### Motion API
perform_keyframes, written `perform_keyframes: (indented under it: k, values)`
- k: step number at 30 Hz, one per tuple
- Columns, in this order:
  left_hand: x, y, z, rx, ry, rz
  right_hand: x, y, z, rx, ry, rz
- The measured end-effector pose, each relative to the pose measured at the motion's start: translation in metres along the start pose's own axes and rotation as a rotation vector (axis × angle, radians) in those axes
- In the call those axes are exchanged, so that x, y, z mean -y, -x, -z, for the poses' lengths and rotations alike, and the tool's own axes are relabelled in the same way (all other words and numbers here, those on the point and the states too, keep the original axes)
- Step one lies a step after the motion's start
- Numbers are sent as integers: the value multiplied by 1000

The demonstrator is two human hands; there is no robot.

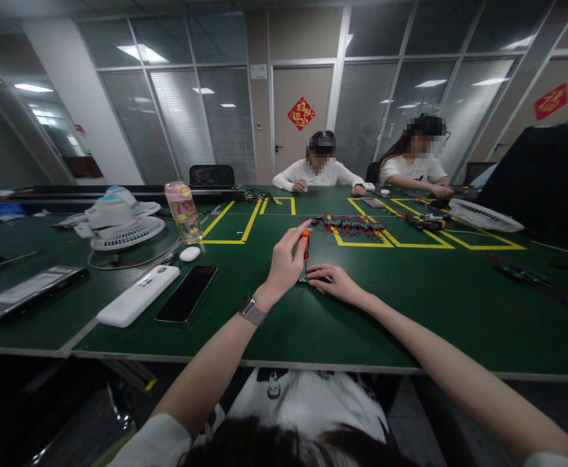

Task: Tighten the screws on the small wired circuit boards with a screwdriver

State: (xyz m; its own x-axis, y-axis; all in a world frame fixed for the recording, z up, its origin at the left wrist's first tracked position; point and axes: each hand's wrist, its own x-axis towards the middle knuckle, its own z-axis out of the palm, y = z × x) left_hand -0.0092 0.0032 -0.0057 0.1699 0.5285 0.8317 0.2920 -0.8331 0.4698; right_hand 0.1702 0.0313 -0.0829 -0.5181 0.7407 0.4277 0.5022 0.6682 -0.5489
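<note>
My left hand (288, 254) is closed around the orange handle of a screwdriver (306, 243), held upright with its shaft pointing down. Under the tip lies a small green circuit board (304, 279) on the green table. My right hand (335, 283) rests low beside the board, its fingertips at the board's right edge. Those fingers seem to press or pinch the board, though the contact is partly hidden. Beyond my hands is a row of small boards with red and blue wires (349, 226).
A black phone (187, 294), a white power bank (140, 295), a white earphone case (189, 253), a drink bottle (185, 214) and a white fan (125, 224) stand left. Another wired board (522, 272) lies right. Two people sit across the table (274, 337), which has yellow tape outlines.
</note>
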Motion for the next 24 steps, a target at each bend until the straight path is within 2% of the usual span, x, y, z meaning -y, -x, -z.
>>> perform_keyframes:
  k: [6, 11, 18, 24]
  values:
    - [-3, 0, 0, -81, -71, 26, -1, 0, 0, 2, -6, 6]
    - [-1, 0, 0, -61, -58, 82, 1, 0, 1, 7, 1, 11]
    - [2, 1, -2, -12, 10, 60, 2, 0, 1, 7, 2, 2]
    - [2, 0, -1, -75, -63, 59, 2, 1, 1, 6, -8, -6]
